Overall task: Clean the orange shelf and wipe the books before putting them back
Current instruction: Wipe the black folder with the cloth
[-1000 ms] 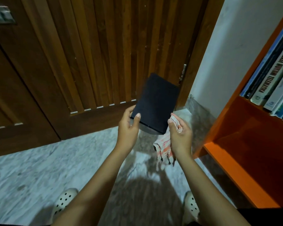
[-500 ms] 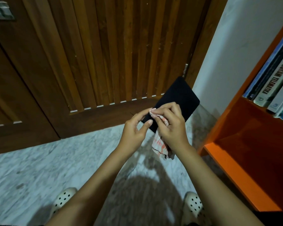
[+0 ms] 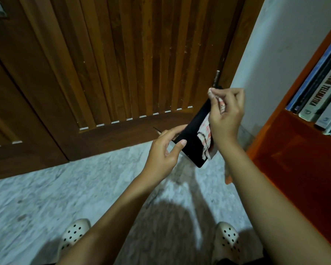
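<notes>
Two tight grips: left grip (image 3: 164, 150) on near edge of black book (image 3: 189, 148), right grip (image 3: 225, 115) on cloth (image 3: 204, 133) against its cover.

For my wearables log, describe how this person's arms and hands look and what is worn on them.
The left forearm and right forearm are bare to the frame's edge; no sleeves show. The left hand and right hand wear no gloves, rings, watch or bracelet that I can see. The left thumbnail looks short and unpainted.
</notes>
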Demonstrator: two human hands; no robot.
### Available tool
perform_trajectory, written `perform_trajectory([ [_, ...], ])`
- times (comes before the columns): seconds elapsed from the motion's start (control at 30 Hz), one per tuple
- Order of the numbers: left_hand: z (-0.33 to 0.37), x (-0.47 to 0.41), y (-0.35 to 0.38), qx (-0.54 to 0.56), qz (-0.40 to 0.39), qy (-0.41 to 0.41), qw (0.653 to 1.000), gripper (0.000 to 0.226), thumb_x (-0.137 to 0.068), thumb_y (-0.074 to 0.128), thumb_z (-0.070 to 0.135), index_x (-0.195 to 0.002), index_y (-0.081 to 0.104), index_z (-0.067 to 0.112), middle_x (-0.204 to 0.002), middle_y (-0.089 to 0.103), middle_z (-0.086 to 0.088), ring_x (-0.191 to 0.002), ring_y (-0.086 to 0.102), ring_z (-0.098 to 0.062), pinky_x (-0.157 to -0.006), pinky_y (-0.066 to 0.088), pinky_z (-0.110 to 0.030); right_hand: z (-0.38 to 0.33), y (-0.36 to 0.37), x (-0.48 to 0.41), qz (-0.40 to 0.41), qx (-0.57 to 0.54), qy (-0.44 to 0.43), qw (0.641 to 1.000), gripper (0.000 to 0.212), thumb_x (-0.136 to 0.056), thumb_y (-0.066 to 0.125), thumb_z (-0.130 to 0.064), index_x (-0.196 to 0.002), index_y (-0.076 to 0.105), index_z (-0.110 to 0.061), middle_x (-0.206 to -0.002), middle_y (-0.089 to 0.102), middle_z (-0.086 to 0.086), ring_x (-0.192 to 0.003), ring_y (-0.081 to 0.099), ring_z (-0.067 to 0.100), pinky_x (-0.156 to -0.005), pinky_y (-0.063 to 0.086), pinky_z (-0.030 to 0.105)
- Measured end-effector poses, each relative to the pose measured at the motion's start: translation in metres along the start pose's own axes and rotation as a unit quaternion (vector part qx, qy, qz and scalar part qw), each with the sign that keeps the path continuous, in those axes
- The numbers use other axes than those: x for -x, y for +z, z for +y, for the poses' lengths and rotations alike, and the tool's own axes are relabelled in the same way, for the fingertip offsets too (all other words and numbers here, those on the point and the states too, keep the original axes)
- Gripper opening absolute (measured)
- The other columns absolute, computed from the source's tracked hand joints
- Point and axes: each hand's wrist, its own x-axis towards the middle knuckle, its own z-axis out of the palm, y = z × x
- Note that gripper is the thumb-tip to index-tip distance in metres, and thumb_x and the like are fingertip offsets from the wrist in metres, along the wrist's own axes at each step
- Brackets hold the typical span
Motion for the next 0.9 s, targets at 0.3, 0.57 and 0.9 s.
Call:
perform_trajectory([
  [0.3,-0.024,0.005,0.007,0.032,0.011,-0.072,0.997,0.034,-0.094,0.054,0.012,-0.117,0.054,0.036,-0.118,0.059,0.022,-0.114,0.05,0.007,-0.089,0.039,-0.005,0.054,-0.003,0.019,0.034,0.028,0.205,0.978,0.011,-0.091,0.057,-0.016,-0.09,0.064,-0.008,-0.093,0.043,-0.011,-0.089,0.051,0.012,-0.076,0.038,0.005],
  [0.57,-0.097,-0.001,0.005,0.009,0.068,-0.155,0.986,0.027,-0.092,0.056,0.019,-0.117,0.056,0.029,-0.112,0.06,0.02,-0.105,0.052,0.014,-0.081,0.039,0.0,0.126,0.008,0.123,-0.076,0.085,0.363,0.925,0.007,-0.093,0.054,-0.012,-0.092,0.059,-0.008,-0.104,0.044,0.004,-0.085,0.046,0.011,-0.07,0.031,0.011],
  [0.9,-0.201,0.009,0.026,-0.099,0.07,-0.215,0.969,0.032,-0.095,0.054,0.014,-0.127,0.056,0.014,-0.116,0.065,-0.005,-0.105,0.06,-0.012,-0.088,0.038,-0.004,0.181,0.043,0.281,-0.329,0.098,0.478,0.808,0.015,-0.093,0.056,-0.012,-0.098,0.06,0.0,-0.098,0.051,0.019,-0.083,0.055,0.025,-0.072,0.045,0.022],
])
